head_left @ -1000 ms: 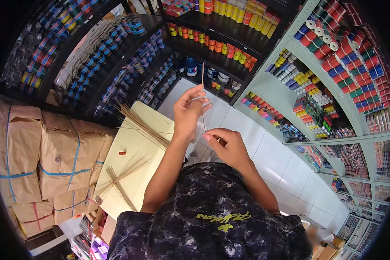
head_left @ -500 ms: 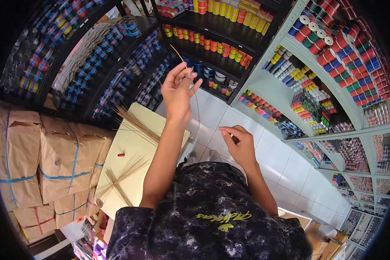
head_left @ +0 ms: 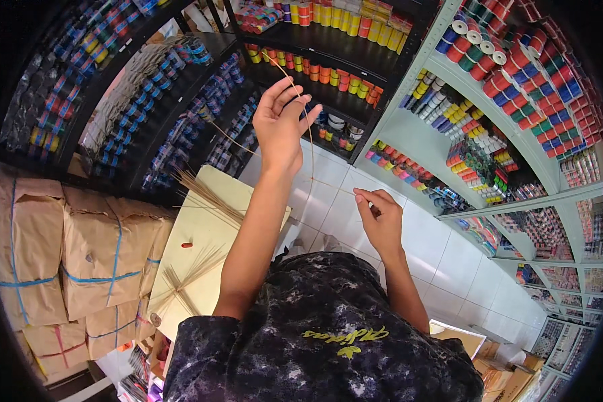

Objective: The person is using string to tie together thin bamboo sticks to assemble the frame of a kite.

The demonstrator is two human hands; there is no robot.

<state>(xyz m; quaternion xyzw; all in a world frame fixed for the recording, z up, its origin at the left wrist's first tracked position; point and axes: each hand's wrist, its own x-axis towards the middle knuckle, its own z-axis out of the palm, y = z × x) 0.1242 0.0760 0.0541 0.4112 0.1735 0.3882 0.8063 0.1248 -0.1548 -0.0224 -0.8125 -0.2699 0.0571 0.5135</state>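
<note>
My left hand (head_left: pixel 278 124) is raised near the middle, its fingers closed in a pinch on a long, thin brown stick (head_left: pixel 312 161). That stick rises past the fingertips and curves down below the hand. A second thin brown stick (head_left: pixel 231 139) runs slantwise behind my left hand and crosses the first one lower down. Its other end reaches the fingertips of my right hand (head_left: pixel 382 220), which pinches it at the right. On the pale yellow table (head_left: pixel 204 231) lie a bundle of similar sticks (head_left: pixel 211 202) and several sticks fastened in a cross (head_left: pixel 179 285).
A small red piece (head_left: pixel 186 245) lies between the stick groups. Brown paper parcels (head_left: pixel 100 251) with blue straps are stacked left of the table. Dark shelves (head_left: pixel 335 50) at the back and pale green shelves (head_left: pixel 422 144) at right hold coloured thread spools. White floor tiles (head_left: pixel 455 264) show below.
A second stick now stretches across behind my left hand to my right hand. Both hands have shifted slightly right, and the first stick stays in my left fingers.
</note>
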